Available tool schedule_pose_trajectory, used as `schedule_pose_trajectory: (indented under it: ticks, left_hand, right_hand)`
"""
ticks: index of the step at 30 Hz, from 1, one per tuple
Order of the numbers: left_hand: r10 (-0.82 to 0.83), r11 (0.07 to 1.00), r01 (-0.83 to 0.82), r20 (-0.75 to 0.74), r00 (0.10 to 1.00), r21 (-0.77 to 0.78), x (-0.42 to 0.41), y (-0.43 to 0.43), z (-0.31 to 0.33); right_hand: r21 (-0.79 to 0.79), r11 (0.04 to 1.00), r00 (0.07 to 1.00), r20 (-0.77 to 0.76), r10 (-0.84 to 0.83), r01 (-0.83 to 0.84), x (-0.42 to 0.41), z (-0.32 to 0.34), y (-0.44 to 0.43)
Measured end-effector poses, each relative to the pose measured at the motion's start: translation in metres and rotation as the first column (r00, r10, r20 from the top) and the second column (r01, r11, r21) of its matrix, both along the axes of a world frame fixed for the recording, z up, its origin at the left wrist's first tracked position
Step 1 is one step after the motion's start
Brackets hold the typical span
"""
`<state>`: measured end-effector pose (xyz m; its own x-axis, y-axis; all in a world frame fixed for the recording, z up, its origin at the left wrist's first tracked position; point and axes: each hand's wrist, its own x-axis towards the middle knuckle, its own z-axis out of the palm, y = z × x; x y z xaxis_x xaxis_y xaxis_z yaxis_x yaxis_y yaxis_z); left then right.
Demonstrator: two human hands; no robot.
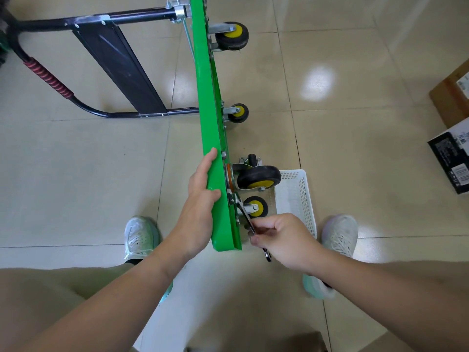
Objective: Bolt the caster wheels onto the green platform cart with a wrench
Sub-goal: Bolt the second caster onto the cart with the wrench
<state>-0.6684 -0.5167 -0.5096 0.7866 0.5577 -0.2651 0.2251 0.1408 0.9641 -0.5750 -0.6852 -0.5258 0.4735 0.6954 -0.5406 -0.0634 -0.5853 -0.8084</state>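
Nearest, tan shorts [50, 308]. Just beyond, right hand [281, 240] curled tight round the shank of a steel wrench [245, 215], with the wrench head up past the fingertips on a mounting bolt beside the small yellow-hubbed caster wheel [255, 207]. Left hand [200, 196] gripping the rim of the green platform cart [215, 123], tipped on edge, thumb hooked over. Probably best worked in short swings: keep the head square on the bolt, brace the deck firmly, and mind the white basket [297, 196] behind the knuckles.

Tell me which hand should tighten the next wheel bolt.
Right: the right hand grips the wrench, its head at the mounting plate by the big wheel, while the left hand holds the green platform.
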Motion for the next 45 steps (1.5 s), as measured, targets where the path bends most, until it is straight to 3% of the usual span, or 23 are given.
schedule_pose_trajectory:
  ticks: [17, 27, 39, 45]
  left_hand:
    - [-0.026, 1.000, 0.026, 0.007, 1.000, -0.012, -0.001, 0.004, -0.007]
    - [0.017, 0.999, -0.018, -0.040, 0.999, -0.037, 0.000, 0.002, -0.003]
    - [-0.068, 0.998, 0.067, -0.152, 0.986, -0.015, -0.005, 0.001, 0.029]
    - [0.071, 0.992, -0.083, -0.130, 0.989, -0.092, 0.004, -0.019, 0.042]
  right_hand:
    - [0.089, 0.991, 0.993, 0.063, 0.098, -0.103, 0.014, -0.033, 0.023]
    - [0.081, 0.996, 0.999, 0.013, -0.049, 0.047, 0.001, -0.037, 0.018]
    - [0.015, 0.999, 0.997, 0.065, -0.051, 0.050, -0.015, -0.012, 0.019]
    - [-0.006, 0.969, 0.953, -0.179, -0.245, 0.248, -0.026, -0.006, 0.021]
